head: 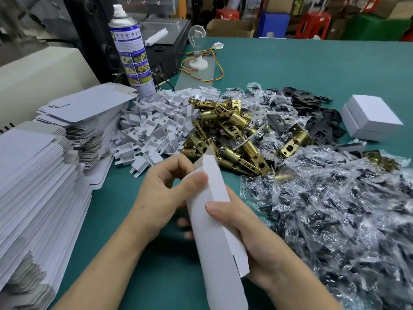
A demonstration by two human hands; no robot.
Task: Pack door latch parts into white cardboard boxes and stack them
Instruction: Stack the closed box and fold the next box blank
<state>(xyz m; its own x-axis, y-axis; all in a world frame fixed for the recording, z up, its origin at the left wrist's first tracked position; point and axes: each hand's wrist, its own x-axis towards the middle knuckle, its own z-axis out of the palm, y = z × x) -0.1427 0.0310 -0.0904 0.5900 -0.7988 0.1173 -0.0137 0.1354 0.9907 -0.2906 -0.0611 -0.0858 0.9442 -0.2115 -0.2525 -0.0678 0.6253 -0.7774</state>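
R hand (257,242) fingers mostly hidden behind box blank (214,231); blank stack (33,186) cut by L edge.

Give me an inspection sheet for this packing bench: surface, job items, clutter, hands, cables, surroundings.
Surface: green table, parts heaped across the middle and right.
Job's things: unfolded box in both hands; flat box stacks at left; piles of white inserts, brass latches, bagged screws, black plates; two closed boxes stacked at far right.
Clutter: spray can and light bulb on a white base, at the back.
Grippers: left hand and right hand both grip the unfolded box.
Cables: red and yellow wires loop from the bulb base across the table.
Surroundings: black machine behind the can; cartons and red stool beyond the table.
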